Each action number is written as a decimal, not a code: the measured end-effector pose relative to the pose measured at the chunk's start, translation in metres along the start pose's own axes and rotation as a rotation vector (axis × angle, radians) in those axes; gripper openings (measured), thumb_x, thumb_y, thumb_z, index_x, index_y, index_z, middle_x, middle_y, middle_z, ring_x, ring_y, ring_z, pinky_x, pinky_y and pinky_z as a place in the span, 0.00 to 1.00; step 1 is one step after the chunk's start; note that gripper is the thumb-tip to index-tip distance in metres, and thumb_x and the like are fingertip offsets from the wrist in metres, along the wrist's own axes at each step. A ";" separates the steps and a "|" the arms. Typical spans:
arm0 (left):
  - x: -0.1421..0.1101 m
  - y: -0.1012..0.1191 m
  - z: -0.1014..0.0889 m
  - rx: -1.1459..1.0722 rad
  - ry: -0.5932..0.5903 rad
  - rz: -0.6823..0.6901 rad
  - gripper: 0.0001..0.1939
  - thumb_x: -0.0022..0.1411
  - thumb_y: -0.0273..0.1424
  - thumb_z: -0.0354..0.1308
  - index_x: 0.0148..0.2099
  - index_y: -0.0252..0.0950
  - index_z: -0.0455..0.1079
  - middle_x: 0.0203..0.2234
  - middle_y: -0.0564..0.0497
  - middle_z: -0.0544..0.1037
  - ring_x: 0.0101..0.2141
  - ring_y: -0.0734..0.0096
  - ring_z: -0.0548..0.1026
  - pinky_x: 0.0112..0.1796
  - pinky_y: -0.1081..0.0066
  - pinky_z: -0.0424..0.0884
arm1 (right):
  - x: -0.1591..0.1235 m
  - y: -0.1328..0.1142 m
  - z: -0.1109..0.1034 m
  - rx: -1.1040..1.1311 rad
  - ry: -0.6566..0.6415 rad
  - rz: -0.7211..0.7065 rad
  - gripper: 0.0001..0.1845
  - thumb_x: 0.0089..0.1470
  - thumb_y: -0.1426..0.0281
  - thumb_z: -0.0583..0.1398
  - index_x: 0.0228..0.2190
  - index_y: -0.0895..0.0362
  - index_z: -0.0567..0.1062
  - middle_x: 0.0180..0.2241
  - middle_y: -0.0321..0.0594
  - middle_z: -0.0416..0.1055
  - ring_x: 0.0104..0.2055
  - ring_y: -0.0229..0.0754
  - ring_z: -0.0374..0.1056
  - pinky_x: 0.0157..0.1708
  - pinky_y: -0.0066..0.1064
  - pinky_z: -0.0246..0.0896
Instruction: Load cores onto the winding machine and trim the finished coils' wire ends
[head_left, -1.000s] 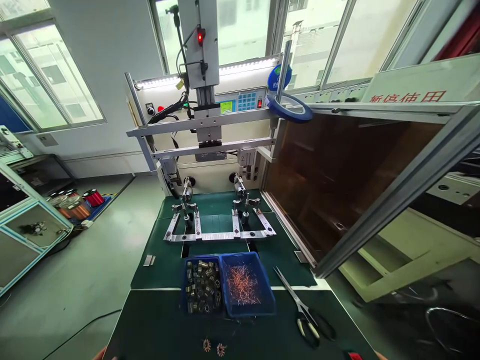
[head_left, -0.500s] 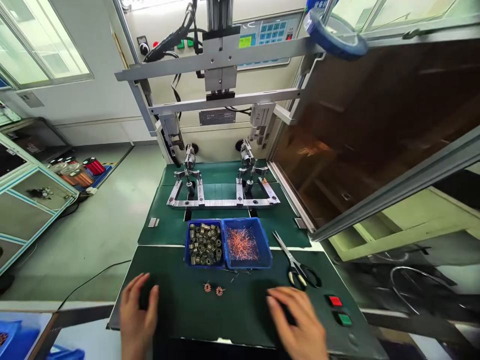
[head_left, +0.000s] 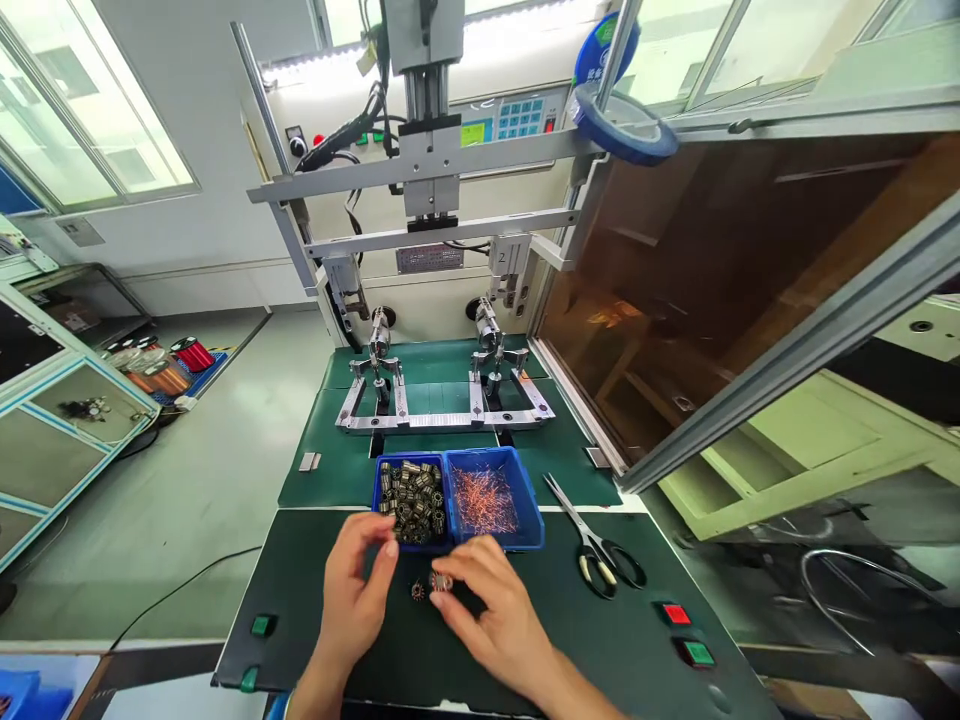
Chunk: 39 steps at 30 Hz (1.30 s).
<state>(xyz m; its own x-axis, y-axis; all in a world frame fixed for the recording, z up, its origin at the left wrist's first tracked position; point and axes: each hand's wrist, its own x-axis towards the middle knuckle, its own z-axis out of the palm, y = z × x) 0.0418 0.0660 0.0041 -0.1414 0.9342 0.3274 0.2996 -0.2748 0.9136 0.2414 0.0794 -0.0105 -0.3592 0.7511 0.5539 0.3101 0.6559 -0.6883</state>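
Note:
Between the thumb and forefinger of my right hand (head_left: 499,610) is a small copper-wound motor core (head_left: 441,581), just above the green mat. A second wound core (head_left: 418,591) lies on the mat close to its left. My left hand (head_left: 356,585) hovers in front of the left bin, thumb and forefinger a little apart with nothing visible between them. That blue bin (head_left: 375,500) holds many dark metal cores (head_left: 411,490). Beside it, another blue bin (head_left: 531,500) contains a tangle of short copper wire pieces (head_left: 486,498).
Black-handled scissors (head_left: 596,550) lie right of the bins. Red (head_left: 676,614) and green (head_left: 697,654) buttons sit at the right edge, a green button (head_left: 262,625) at the left. Behind the bins stands a winding machine with a metal fixture bar (head_left: 442,421). A brown tinted panel (head_left: 675,300) borders the right.
Both hands have moved inward and forward to the middle of the mat. My right hand has taken hold of the right-hand wound core. The camera view has tilted up slightly.

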 end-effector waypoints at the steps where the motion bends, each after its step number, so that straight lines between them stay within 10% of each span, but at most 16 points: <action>1: 0.015 0.006 0.003 -0.111 -0.132 -0.041 0.12 0.67 0.35 0.55 0.52 0.42 0.67 0.44 0.46 0.71 0.43 0.64 0.72 0.46 0.65 0.69 | 0.014 0.001 -0.007 -0.005 0.032 -0.074 0.14 0.54 0.72 0.62 0.44 0.53 0.73 0.37 0.41 0.70 0.41 0.42 0.64 0.41 0.36 0.63; 6: 0.077 0.021 0.028 -0.602 -0.632 -0.257 0.26 0.63 0.41 0.62 0.58 0.36 0.61 0.40 0.45 0.75 0.41 0.66 0.74 0.44 0.68 0.69 | 0.068 0.022 -0.027 0.003 0.043 -0.144 0.15 0.53 0.67 0.63 0.45 0.48 0.76 0.53 0.44 0.62 0.56 0.50 0.57 0.52 0.45 0.58; 20: 0.062 -0.010 0.042 -0.490 -0.392 -0.353 0.19 0.52 0.40 0.71 0.36 0.32 0.69 0.27 0.50 0.74 0.27 0.73 0.73 0.29 0.74 0.72 | 0.057 0.040 -0.022 0.302 0.019 0.206 0.11 0.56 0.63 0.59 0.36 0.57 0.76 0.29 0.39 0.69 0.30 0.37 0.64 0.32 0.30 0.59; 26: 0.059 -0.010 0.039 -0.581 -0.506 -0.460 0.19 0.53 0.38 0.70 0.36 0.30 0.68 0.30 0.45 0.76 0.26 0.72 0.75 0.28 0.74 0.71 | 0.059 0.035 -0.029 0.468 -0.043 0.256 0.15 0.60 0.60 0.56 0.30 0.59 0.74 0.28 0.38 0.69 0.30 0.36 0.63 0.32 0.30 0.58; 39: 0.062 -0.002 0.037 -0.576 -0.509 -0.427 0.18 0.53 0.37 0.71 0.37 0.30 0.69 0.29 0.47 0.76 0.28 0.72 0.75 0.30 0.74 0.71 | 0.051 0.034 -0.033 0.159 0.228 -0.044 0.08 0.53 0.72 0.59 0.38 0.54 0.69 0.46 0.43 0.62 0.47 0.42 0.63 0.44 0.36 0.63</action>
<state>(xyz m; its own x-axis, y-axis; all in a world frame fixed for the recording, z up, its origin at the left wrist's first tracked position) 0.0675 0.1324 0.0139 0.3465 0.9336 -0.0916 -0.2245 0.1774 0.9582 0.2630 0.1431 0.0098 -0.1568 0.7314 0.6637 0.1503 0.6818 -0.7159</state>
